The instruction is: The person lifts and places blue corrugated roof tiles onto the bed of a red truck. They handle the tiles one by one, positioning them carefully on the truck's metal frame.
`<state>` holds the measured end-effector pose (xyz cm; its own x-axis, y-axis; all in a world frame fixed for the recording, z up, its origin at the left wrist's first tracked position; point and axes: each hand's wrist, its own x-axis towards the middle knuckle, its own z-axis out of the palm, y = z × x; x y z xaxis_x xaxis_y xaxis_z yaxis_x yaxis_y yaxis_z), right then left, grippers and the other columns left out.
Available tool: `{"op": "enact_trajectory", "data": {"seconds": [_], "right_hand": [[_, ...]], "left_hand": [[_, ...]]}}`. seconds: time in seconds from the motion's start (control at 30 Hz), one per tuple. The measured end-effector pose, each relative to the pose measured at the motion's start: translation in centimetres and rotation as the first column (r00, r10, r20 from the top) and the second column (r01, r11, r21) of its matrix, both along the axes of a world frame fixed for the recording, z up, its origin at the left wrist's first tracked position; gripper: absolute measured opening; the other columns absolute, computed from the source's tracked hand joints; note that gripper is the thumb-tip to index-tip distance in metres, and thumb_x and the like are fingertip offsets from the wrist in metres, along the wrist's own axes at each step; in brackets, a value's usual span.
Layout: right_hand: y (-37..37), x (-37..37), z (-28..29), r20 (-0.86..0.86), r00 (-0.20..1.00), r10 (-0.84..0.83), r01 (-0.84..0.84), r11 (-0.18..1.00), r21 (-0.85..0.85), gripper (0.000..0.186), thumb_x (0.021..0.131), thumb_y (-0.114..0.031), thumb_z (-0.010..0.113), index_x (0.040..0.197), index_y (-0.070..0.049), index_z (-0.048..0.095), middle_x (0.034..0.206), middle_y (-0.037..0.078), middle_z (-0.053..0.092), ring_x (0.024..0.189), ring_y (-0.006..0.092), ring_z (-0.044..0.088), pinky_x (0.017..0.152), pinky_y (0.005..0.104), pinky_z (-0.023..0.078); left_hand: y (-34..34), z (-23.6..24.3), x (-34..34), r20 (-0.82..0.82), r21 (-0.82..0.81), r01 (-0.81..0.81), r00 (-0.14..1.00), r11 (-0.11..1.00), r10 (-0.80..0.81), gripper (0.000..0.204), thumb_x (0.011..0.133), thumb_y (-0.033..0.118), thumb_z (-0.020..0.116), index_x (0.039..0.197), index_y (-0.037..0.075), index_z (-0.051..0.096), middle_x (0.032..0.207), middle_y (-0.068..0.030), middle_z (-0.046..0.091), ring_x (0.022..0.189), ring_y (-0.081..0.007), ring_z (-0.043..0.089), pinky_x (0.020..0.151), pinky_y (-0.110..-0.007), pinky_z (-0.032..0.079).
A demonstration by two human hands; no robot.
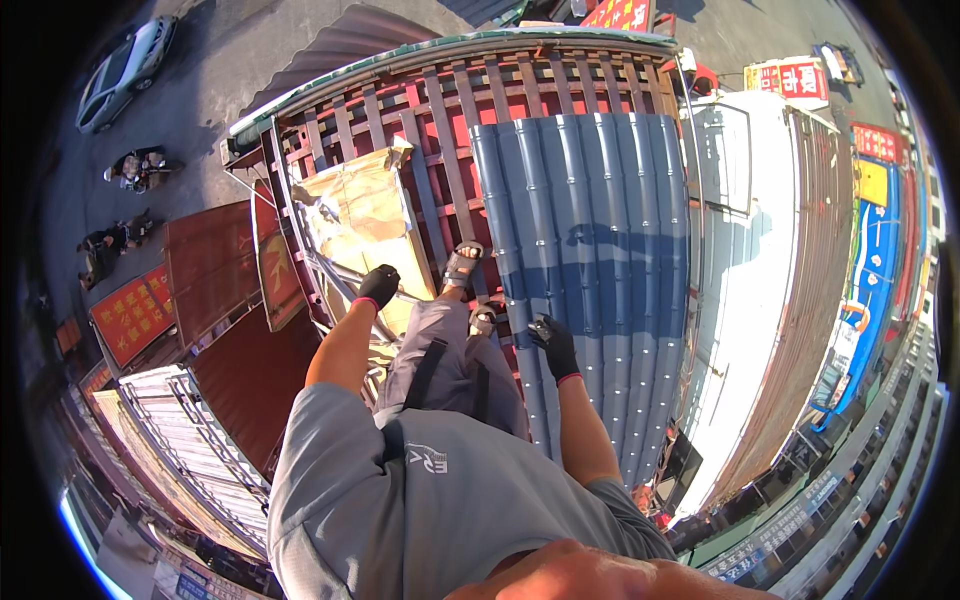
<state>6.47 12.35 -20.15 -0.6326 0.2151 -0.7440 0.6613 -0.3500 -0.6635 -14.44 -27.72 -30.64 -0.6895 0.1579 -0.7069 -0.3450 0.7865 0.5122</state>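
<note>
My left hand [376, 287], in a black glove, is over a creased cream board [350, 215] beside a metal rail; its fingers are curled, and what they hold, if anything, is hidden. My right hand [552, 345], also gloved, is over the left part of a dark blue ribbed roofing sheet [590, 190], fingers bent round something too small or hidden to make out. The sheet lies on a red slatted metal frame [500, 80]. My sandalled feet [462, 265] stand on the frame between board and sheet.
A white roof [740, 300] borders the sheet on the right. Rusty sheets [205, 260] and red signboards [130, 315] lie beyond the frame's left edge. Below are a road [220, 80] with a car [125, 75] and motorbikes [140, 170]. Corrugated sheeting [310, 60] juts out at the far edge.
</note>
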Motion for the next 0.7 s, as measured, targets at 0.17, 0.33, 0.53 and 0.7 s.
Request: {"op": "enact_trajectory", "data": {"seconds": [0.17, 0.33, 0.53, 0.7], "right_hand": [[-0.2, -2.8, 1.6, -0.046, 0.960, 0.276, -0.275, 0.961, 0.031, 0.033, 0.092, -0.016, 0.057, 0.122, -0.002, 0.059, 0.111, 0.010, 0.066, 0.098, 0.0192, 0.066, 0.082, 0.0313, 0.054], [5.3, -0.3, -1.0, -0.153, 0.911, 0.382, -0.345, 0.911, 0.224, 0.031, 0.096, -0.017, 0.045, 0.119, -0.002, 0.060, 0.101, 0.010, 0.071, 0.084, 0.0183, 0.069, 0.070, 0.0275, 0.055], [12.3, 2.3, -3.3, 0.004, 0.711, 0.703, -0.572, 0.574, 0.586, 0.026, 0.095, -0.016, 0.048, 0.108, -0.002, 0.066, 0.097, 0.009, 0.072, 0.080, 0.0182, 0.070, 0.066, 0.0300, 0.056], [14.7, -8.2, -1.5, 0.110, 0.532, 0.840, -0.490, 0.200, 0.848, 0.020, 0.091, -0.019, 0.056, 0.094, -0.007, 0.072, 0.094, 0.009, 0.073, 0.080, 0.0252, 0.071, 0.072, 0.0326, 0.057]], "left_hand": [[-5.7, 2.3, 4.7, -0.084, 0.082, 0.064, 0.995, 0.995, -0.057, 0.026, 0.089, 0.027, 0.050, 0.094, 0.006, 0.065, 0.090, -0.0202, 0.067, 0.085, -0.0414, 0.064, 0.076, -0.047, 0.051], [-2.7, 11.7, 6.1, 0.187, 0.223, -0.277, 0.953, 0.935, 0.238, 0.023, 0.088, 0.021, 0.060, 0.097, 0.003, 0.068, 0.078, -0.0093, 0.068, 0.063, -0.0174, 0.063, 0.061, -0.034, 0.051], [-3.1, 11.9, 5.6, 0.074, -0.009, 0.147, 0.986, 0.989, -0.146, 0.033, 0.092, 0.029, 0.048, 0.104, 0.006, 0.068, 0.104, -0.0191, 0.068, 0.098, -0.0370, 0.064, 0.087, -0.042, 0.051], [-4.6, 9.4, 1.3, -0.040, -0.020, 0.184, 0.982, 0.983, -0.185, 0.031, 0.089, 0.030, 0.053, 0.100, 0.006, 0.069, 0.104, -0.0182, 0.068, 0.098, -0.0368, 0.064, 0.087, -0.042, 0.050]]}}
